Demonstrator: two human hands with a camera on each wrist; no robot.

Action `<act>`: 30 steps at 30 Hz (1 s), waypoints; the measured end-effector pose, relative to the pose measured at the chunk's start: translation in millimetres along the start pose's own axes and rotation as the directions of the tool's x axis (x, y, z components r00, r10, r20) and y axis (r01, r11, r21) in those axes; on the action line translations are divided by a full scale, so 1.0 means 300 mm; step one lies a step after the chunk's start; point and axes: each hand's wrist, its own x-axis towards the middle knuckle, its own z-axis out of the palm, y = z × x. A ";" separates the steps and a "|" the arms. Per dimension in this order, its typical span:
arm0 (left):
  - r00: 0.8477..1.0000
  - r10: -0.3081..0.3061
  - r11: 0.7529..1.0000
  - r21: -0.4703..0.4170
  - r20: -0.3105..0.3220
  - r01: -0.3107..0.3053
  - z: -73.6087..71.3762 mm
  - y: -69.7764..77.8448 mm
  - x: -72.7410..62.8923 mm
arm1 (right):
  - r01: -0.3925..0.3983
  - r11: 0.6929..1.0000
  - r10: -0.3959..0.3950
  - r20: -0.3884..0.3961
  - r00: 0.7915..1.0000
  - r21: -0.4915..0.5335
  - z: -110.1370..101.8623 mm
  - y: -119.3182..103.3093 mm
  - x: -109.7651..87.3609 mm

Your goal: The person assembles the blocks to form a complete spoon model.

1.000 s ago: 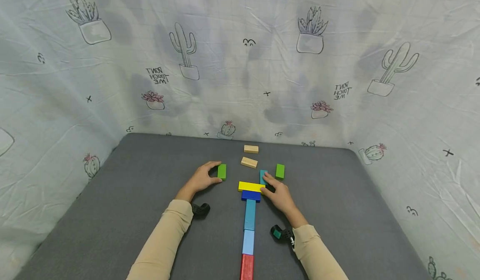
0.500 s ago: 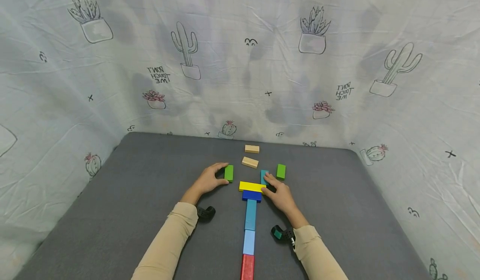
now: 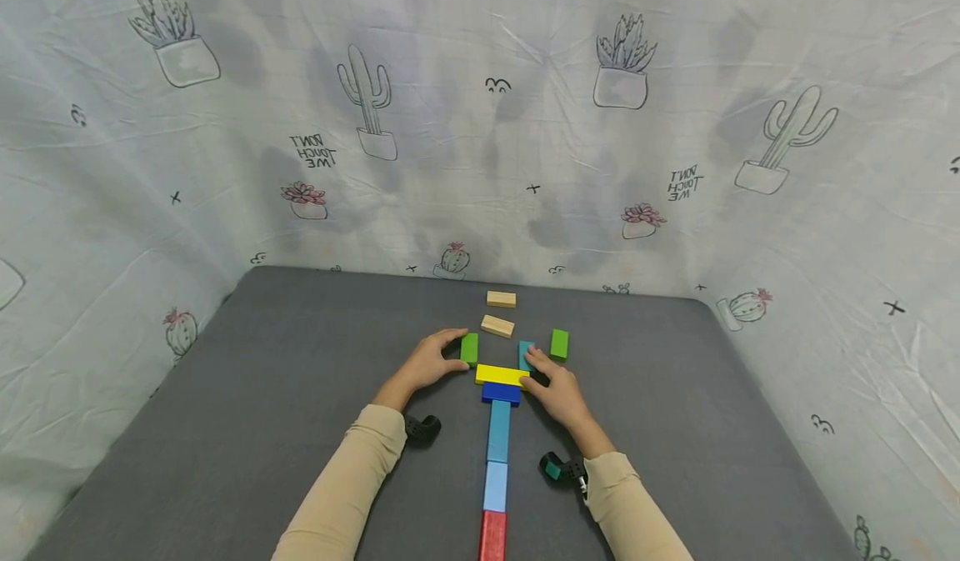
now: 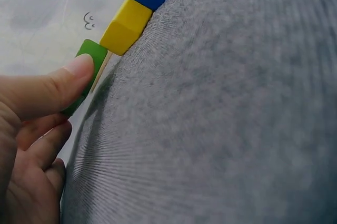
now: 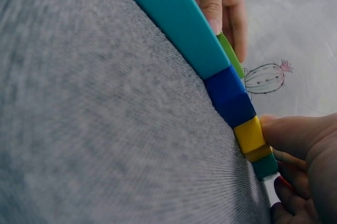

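Note:
My left hand [image 3: 429,361] pinches a green block [image 3: 469,350] between thumb and fingers, near the left end of a yellow block [image 3: 498,374]. In the left wrist view, the thumb lies along the green block's near end. My right hand [image 3: 558,388] holds a teal block [image 3: 525,354] that stands out behind the yellow block's right end. Its thumb touches the yellow block's right end, and its curled fingers reach the teal block. The yellow block lies crosswise against a dark blue block [image 5: 230,95].
Below the dark blue block, a longer teal block [image 3: 498,432], a light blue block [image 3: 495,486] and a red block [image 3: 492,536] form a line. Another green block [image 3: 559,343] lies to the right. Two wooden blocks [image 3: 497,326] lie behind on the grey tabletop [image 3: 645,378].
My left hand has moved right with the green block, bringing it close to the yellow block's left end. My right hand has stayed at the teal and yellow blocks.

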 end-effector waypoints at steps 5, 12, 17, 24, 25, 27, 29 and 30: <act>1.000 0.006 1.000 0.000 -0.006 -0.006 0.007 0.000 0.012 | -0.004 1.000 0.004 0.002 1.000 0.005 -0.002 -0.003 0.000; 1.000 0.018 0.999 0.027 0.006 -0.018 0.016 -0.002 0.033 | -0.006 1.000 0.006 0.008 1.000 0.008 -0.001 -0.003 0.001; 0.999 0.013 0.999 0.043 0.029 -0.014 0.023 0.001 0.042 | -0.013 1.000 0.013 0.015 1.000 0.010 -0.001 -0.003 0.000; 0.999 0.010 0.999 0.045 0.038 -0.012 0.030 0.009 0.047 | -0.011 1.000 0.011 0.010 1.000 0.007 -0.003 -0.003 0.000; 0.999 0.010 0.999 0.047 0.039 -0.012 0.031 0.010 0.047 | -0.010 1.000 0.010 0.009 1.000 0.005 -0.003 -0.004 0.000; 0.999 0.011 0.999 0.049 0.041 -0.013 0.031 0.010 0.047 | -0.008 1.000 0.008 0.007 1.000 0.000 -0.003 -0.004 -0.001; 0.999 0.013 0.999 0.051 0.044 -0.015 0.031 0.011 0.048 | -0.010 1.000 0.010 0.008 1.000 -0.002 -0.002 -0.004 0.000; 0.999 0.014 0.998 0.054 0.045 -0.016 0.031 0.011 0.048 | -0.012 1.000 0.012 0.009 1.000 0.000 -0.002 -0.004 0.000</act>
